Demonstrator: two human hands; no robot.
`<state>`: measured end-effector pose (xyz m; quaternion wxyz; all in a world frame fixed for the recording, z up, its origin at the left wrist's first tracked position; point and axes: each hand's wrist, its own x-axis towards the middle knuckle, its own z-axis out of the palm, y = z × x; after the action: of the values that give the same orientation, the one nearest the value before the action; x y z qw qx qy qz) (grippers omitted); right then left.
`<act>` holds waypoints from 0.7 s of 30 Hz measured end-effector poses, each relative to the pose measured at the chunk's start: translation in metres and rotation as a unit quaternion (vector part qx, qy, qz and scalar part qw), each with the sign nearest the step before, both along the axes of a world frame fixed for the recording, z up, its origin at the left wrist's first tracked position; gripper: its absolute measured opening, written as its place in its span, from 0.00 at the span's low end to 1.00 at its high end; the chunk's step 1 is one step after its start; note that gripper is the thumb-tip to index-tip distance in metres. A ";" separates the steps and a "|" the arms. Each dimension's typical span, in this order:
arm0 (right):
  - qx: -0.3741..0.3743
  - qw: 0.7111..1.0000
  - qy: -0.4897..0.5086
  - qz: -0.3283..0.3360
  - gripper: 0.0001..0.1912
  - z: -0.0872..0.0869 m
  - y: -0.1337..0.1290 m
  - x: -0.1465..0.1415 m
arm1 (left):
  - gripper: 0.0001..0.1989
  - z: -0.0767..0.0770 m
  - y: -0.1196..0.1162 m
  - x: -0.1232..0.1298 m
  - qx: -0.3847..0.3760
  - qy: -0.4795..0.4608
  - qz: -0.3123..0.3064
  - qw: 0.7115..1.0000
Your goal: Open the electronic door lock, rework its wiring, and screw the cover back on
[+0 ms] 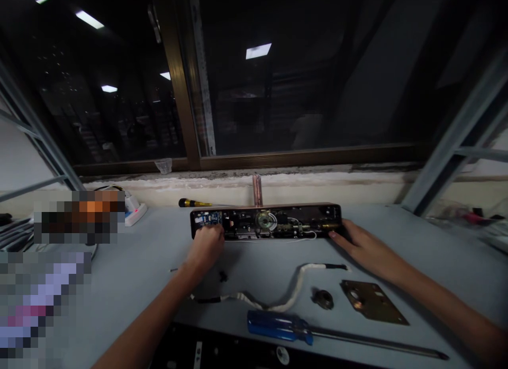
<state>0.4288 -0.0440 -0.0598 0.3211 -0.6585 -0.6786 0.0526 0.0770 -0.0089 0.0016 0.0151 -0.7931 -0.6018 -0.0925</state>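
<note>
The long housing lies open on the counter, cable and metal plate loose outside, left hand bunched at its fitted circuit board, grip unclear, right hand's fingers clamped on its end.

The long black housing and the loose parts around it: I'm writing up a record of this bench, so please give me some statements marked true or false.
1. The left hand is at the end of the black housing with the blue circuit board. True.
2. The right hand holds the blue-handled screwdriver. False: it is at the housing's right end, and that screwdriver lies free.
3. The white-wrapped cable lies between the housing and the blue-handled screwdriver. True.
4. The flat metal plate lies inside the housing. False: it lies outside, right of the small round part.
5. The yellow-and-black screwdriver lies beyond the housing, on the window side. True.
</note>
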 end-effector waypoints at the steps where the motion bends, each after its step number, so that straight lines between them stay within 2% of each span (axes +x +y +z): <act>1: 0.000 1.000 0.000 0.000 0.25 -0.001 0.001 0.001 | 0.13 0.000 0.000 0.001 0.000 -0.003 0.002 1.000; 11: -0.016 1.000 -0.005 0.000 0.25 0.006 -0.002 -0.002 | 0.08 0.006 0.000 -0.008 -0.017 -0.089 0.017 0.996; 21: -0.005 1.000 -0.003 0.010 0.24 0.010 -0.005 -0.005 | 0.08 0.003 -0.001 -0.010 -0.002 -0.137 0.029 0.990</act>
<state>0.4240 -0.0493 -0.0499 0.3153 -0.6532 -0.6860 0.0571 0.0672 -0.0095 0.0042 -0.0667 -0.7554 -0.6210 -0.1982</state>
